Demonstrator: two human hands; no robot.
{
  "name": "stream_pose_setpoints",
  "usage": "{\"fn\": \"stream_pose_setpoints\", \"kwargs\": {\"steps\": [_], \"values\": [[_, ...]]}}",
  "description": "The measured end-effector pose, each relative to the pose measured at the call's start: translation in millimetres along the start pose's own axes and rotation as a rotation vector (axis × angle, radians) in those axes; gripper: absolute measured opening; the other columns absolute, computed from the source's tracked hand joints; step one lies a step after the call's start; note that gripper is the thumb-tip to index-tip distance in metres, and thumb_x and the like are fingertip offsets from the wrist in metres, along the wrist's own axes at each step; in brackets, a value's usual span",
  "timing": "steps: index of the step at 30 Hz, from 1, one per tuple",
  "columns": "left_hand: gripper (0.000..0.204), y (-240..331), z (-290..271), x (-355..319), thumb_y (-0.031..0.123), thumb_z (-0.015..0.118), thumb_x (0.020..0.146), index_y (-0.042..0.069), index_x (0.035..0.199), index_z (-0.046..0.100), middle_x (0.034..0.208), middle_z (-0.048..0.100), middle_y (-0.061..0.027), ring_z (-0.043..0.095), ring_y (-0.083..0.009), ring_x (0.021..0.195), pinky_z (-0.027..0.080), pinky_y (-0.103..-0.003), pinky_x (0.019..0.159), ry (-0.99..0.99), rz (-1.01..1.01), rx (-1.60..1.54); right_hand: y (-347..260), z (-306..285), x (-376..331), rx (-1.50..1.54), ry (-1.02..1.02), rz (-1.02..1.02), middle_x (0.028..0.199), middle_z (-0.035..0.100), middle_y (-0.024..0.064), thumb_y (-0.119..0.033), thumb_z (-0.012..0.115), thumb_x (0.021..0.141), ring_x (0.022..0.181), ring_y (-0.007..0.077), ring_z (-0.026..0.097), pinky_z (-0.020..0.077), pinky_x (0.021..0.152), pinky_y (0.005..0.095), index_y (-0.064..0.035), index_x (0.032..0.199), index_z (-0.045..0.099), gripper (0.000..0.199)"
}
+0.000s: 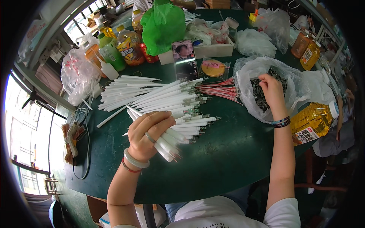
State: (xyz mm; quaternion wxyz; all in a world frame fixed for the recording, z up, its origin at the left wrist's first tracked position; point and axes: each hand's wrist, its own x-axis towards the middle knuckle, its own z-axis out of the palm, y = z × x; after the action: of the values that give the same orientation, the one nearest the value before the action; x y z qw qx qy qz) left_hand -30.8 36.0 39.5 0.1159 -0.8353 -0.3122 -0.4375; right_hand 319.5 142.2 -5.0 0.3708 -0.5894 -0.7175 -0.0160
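Your left hand (146,136) is clenched around a bundle of thin white plastic tubes (167,142): light, stiff, likely slippery, so hold mid-length. Your right hand (272,89) reaches into the clear plastic bag of small metal parts (254,89); its grip cannot be judged.

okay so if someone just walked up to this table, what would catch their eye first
Probably the fan of white tubes spread across the middle of the dark green table, with the left hand gripping a bundle of them. Next, the right hand reaching into a clear plastic bag of small dark parts, right of centre.

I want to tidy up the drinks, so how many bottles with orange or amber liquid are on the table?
4: one bottle lying right of the right hand, two far right, one far left. Others may be hidden.
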Motion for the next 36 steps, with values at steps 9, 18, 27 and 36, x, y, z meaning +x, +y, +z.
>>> {"fn": "stream_pose_setpoints", "kwargs": {"steps": [9,18,27,36], "values": [[0.024,-9.9,11.1,-8.1,0.003,0.064,0.055,0.004,0.079,0.06,0.082,0.062,-0.008,0.061,-0.0225,0.071,0.05,-0.03,0.062,-0.188,-0.105,0.046,3.3,-2.9,0.1,0.054,0.032,-0.017,0.084,0.058,0.0136,-0.003,0.061,0.072,0.07,0.0253,0.058,0.0459,0.063,0.0299,0.0007,0.084,0.059,0.013],[0.027,-19.8,23.7,-30.1,-0.003,0.058,0.058,0.003,0.084,0.06,0.083,0.06,-0.0073,0.059,-0.0241,0.074,0.049,-0.03,0.063,-0.444,-0.17,0.083,-112.9,10.3,-14.9,1.243,-0.307,0.114,0.086,0.058,0.0041,-0.005,0.052,0.084,0.078,0.0087,0.055,0.0466,0.072,0.0212,0.0019,0.096,0.057,0.015],[0.019,20.3,-0.4,2.2,0.01,0.067,0.071,-0.001,0.086,0.061,0.064,0.06,-0.0089,0.058,-0.0094,0.055,0.045,-0.024,0.051,-0.117,-0.921,-0.63,-164.5,11.9,-27.0,1.362,-0.514,0.032,0.092,0.058,0.0069,0.004,0.056,0.077,0.084,0.0101,0.055,0.0465,0.075,0.0228,0.0011,0.097,0.053,0.02],[0.009,30.3,-9.5,3.8,-0.004,0.062,0.072,-0.006,0.08,0.059,0.07,0.06,-0.0078,0.06,-0.0134,0.061,0.05,-0.022,0.053,-0.087,-0.71,-0.491,-187.3,15.3,-44.6,1.513,-0.538,-0.018,0.096,0.057,0.0072,0.005,0.058,0.076,0.087,0.0121,0.056,0.0459,0.077,0.0243,0.0011,0.095,0.055,0.02]]}}
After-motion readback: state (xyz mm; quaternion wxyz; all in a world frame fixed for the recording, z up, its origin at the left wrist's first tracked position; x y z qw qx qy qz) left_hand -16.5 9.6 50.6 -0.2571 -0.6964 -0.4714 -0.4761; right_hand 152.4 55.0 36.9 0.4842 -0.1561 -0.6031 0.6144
